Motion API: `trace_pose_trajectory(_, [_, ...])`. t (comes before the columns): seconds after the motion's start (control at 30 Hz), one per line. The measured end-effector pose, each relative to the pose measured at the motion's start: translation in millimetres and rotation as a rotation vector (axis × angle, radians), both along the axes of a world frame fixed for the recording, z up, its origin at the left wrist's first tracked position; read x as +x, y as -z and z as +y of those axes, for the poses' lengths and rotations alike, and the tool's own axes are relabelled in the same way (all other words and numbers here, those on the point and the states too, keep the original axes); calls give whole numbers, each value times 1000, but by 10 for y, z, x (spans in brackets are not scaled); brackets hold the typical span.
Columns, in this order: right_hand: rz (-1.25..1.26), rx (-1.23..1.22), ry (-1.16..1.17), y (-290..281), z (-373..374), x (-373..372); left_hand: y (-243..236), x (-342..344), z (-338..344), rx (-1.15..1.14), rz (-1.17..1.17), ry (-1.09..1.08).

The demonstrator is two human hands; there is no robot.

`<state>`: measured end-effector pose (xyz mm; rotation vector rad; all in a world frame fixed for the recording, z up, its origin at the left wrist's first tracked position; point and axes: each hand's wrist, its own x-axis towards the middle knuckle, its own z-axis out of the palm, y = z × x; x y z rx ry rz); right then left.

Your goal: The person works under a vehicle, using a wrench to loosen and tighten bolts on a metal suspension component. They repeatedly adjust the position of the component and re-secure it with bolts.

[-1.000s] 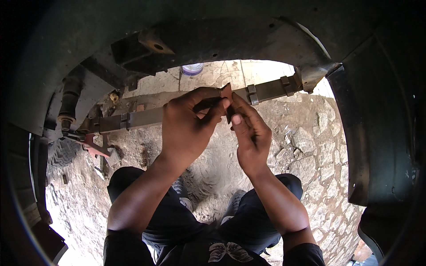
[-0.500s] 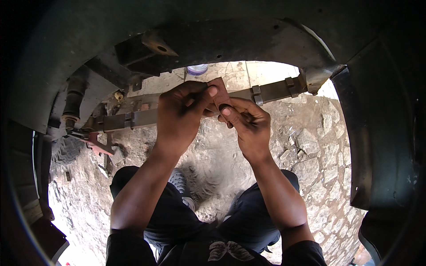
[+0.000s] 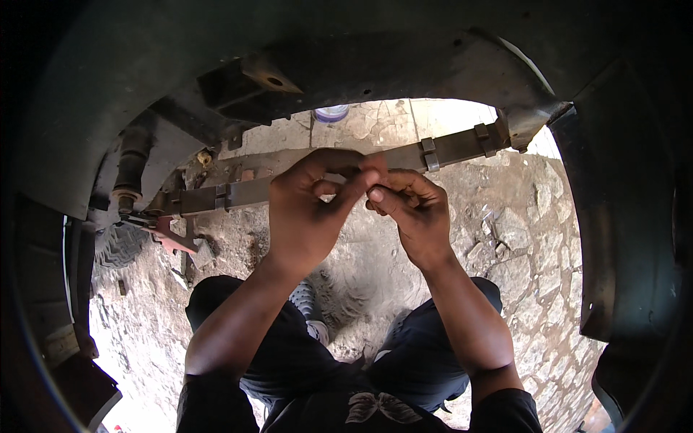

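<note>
In front of me, both hands meet over a small reddish-brown piece of sandpaper point(image 3: 376, 161). My left hand point(image 3: 307, 209) pinches it between thumb and fingers, covering most of it. The fingers of my right hand point(image 3: 424, 216) are curled, its thumb and fingertips pressed against the lower end of the piece. Only a narrow strip shows above the left thumb, so its full shape is hidden. Just beyond the hands a dark leaf spring point(image 3: 247, 193) with metal clamps runs across, partly covered by my fingers.
Dark vehicle bodywork point(image 3: 404, 65) arches overhead and down both sides. A shock absorber point(image 3: 132, 162) hangs at the left, above a red metal piece point(image 3: 172, 237) and a ridged tyre-like part point(image 3: 119, 247). A purple-rimmed container point(image 3: 330, 113) stands beyond the spring. Rough stony ground point(image 3: 530, 267) lies below.
The sandpaper stood upright and broad between both thumbs; now the left thumb has come down over it and mostly hides it. My hands have drawn closer together.
</note>
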<state>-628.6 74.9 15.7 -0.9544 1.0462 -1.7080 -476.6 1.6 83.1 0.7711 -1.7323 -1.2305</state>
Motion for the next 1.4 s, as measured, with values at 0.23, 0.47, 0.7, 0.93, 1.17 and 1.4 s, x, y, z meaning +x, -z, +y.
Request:
trace_pose_trajectory(0.23, [-247, -12, -61, 163, 9, -206, 150, 30, -24, -823, -208, -12])
trace_pose_trajectory(0.47, [-338, 112, -105, -70, -15, -58, 144, 77, -87, -948, -476, -88])
trace_pose_trajectory(0.7, [-456, 252, -12, -52, -37, -99, 280, 51, -78, -554, -336, 33])
trace_pose_trajectory(0.93, [-310, 190, 16, -6, -97, -18, 454, -32, 37, 261, 40, 67])
trace_pose_trajectory(1.17, [-422, 197, -42, 159, -20, 39, 543, 23, 86, 655, 93, 75])
trace_pose_trajectory(1.4, [-430, 440, -65, 319, 14, 22, 972, 61, 15, 619, 42, 102])
